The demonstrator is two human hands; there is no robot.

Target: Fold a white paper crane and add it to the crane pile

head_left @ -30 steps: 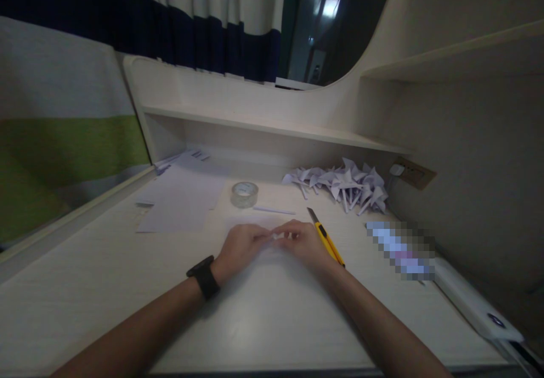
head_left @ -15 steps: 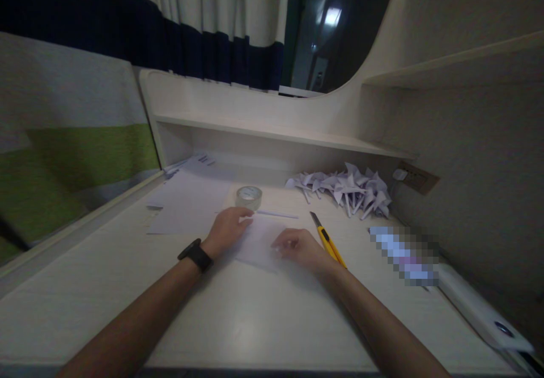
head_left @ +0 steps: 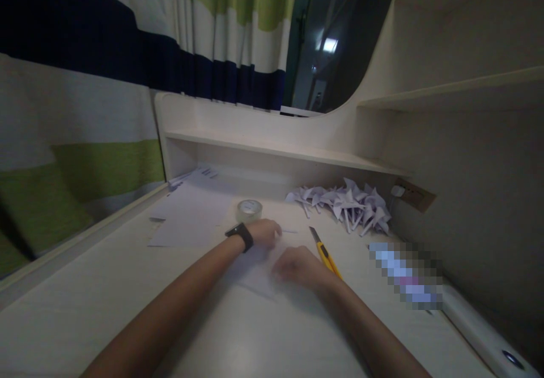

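- The left hand (head_left: 266,234) stretched over the far part of a small white paper sheet (head_left: 250,279), its fingers bent; I could not tell whether they gripped anything.
- The right hand (head_left: 300,266) was curled at the sheet's right side, too blurred to tell whether it pinched the edge.
- The sheet lay between and below the hands on the table (head_left: 238,344), pale, thin and smeared by blur, with no vanes or stem visible.
- Just beyond the left hand's fingers showed a thin white paper stick (head_left: 290,231), partly hidden.
- A clear tape roll (head_left: 249,211) sat behind the left hand; a yellow utility knife (head_left: 326,255), blade out, lay beside the right.
- Farther back, the heaped paper pinwheels (head_left: 351,203) looked finished, vanes on stems, while larger blank sheets (head_left: 193,208) at left looked unused.
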